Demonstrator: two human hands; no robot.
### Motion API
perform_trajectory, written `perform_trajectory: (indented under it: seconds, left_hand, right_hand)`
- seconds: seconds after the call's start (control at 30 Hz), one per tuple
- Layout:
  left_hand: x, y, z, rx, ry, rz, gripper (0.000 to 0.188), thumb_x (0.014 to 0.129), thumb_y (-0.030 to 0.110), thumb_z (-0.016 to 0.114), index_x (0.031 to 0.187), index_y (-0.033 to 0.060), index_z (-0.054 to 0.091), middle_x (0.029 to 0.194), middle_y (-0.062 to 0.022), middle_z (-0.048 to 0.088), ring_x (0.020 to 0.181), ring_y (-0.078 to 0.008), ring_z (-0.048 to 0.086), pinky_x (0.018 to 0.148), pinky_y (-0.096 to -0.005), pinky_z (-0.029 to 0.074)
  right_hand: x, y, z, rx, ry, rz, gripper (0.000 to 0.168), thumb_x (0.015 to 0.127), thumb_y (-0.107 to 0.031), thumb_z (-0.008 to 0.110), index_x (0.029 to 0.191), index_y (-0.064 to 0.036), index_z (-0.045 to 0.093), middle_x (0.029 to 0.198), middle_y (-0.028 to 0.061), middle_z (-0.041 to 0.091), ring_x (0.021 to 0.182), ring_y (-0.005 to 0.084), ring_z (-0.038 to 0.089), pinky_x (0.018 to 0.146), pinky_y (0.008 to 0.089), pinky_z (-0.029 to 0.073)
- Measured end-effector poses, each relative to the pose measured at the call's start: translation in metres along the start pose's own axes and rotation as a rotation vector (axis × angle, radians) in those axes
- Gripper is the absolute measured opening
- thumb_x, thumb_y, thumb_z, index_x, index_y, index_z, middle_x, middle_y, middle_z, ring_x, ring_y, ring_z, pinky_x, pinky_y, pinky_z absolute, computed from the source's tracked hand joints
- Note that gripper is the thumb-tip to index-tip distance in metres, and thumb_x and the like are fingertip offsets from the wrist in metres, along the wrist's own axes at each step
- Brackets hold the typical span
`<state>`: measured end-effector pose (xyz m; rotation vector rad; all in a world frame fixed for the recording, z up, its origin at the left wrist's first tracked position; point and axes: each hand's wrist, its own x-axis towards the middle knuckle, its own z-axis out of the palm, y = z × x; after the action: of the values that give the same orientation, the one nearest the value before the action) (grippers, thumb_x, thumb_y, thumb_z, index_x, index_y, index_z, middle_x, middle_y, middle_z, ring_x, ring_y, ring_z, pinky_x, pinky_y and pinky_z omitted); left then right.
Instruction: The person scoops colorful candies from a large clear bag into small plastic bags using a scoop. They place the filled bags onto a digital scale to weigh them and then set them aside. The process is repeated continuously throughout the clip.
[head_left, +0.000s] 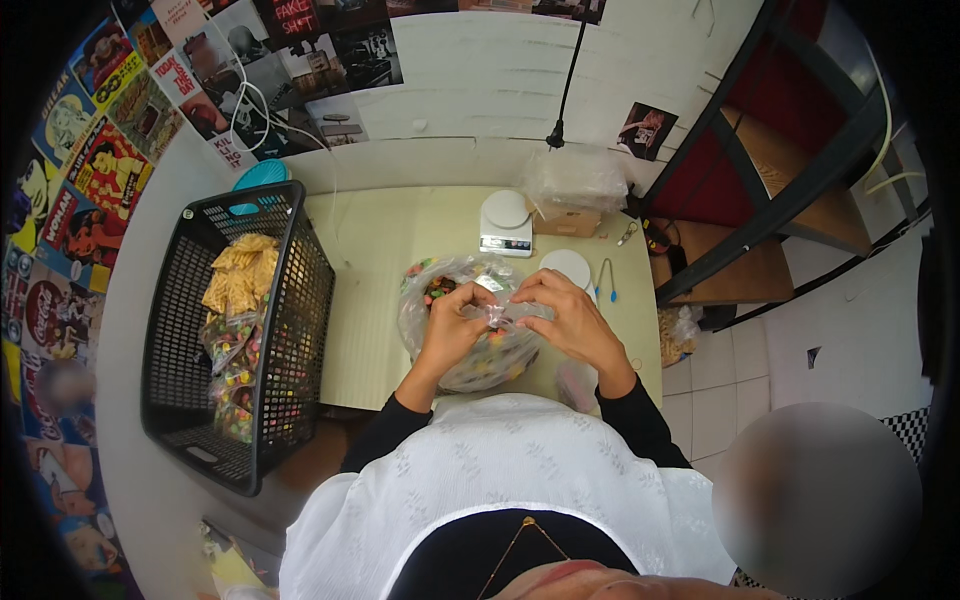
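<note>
A large clear plastic bag of multicoloured sweets stands on the pale table right before me. Above it, my left hand pinches a small clear plastic bag between thumb and fingers. My right hand grips the same small bag from the other side, its fingers bent around the thin plastic. What the small bag holds is hard to tell. Behind the large bag is a white kitchen scale. A round white lid or plate and blue-tipped tongs lie beyond my right hand.
On the left, a black plastic crate holds packed bags of yellow snacks and of colourful sweets. A cardboard box under clear plastic bags stands at the back right. A staircase rises to the right.
</note>
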<state>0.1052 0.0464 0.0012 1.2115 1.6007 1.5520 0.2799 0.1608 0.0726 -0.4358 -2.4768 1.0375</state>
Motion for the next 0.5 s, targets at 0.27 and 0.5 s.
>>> perform_trajectory:
  seconds: [0.27, 0.5]
  left_hand:
    - [0.001, 0.023, -0.02, 0.053, -0.385, 0.016, 0.081, 0.063, 0.008, 0.086, 0.134, 0.0011, 0.048, 0.131, -0.0138, 0.055, 0.125, -0.0248, 0.051, 0.105, -0.0369, 0.041]
    - [0.009, 0.025, -0.018, 0.117, -0.549, 0.003, 0.101, 0.054, 0.023, 0.092, 0.14, 0.0018, 0.044, 0.137, -0.0145, 0.051, 0.132, -0.0279, 0.044, 0.112, -0.0405, 0.031]
  right_hand:
    - [0.004, -0.004, -0.002, -0.058, -0.034, -0.163, 0.043, 0.064, -0.003, 0.078, 0.105, -0.004, 0.065, 0.109, 0.0085, 0.06, 0.104, 0.0304, 0.057, 0.091, 0.0393, 0.046]
    - [0.006, -0.014, 0.002, 0.014, -0.146, -0.216, 0.037, 0.07, 0.003, 0.071, 0.106, -0.004, 0.064, 0.119, 0.0105, 0.056, 0.107, 0.0302, 0.057, 0.092, 0.0396, 0.046]
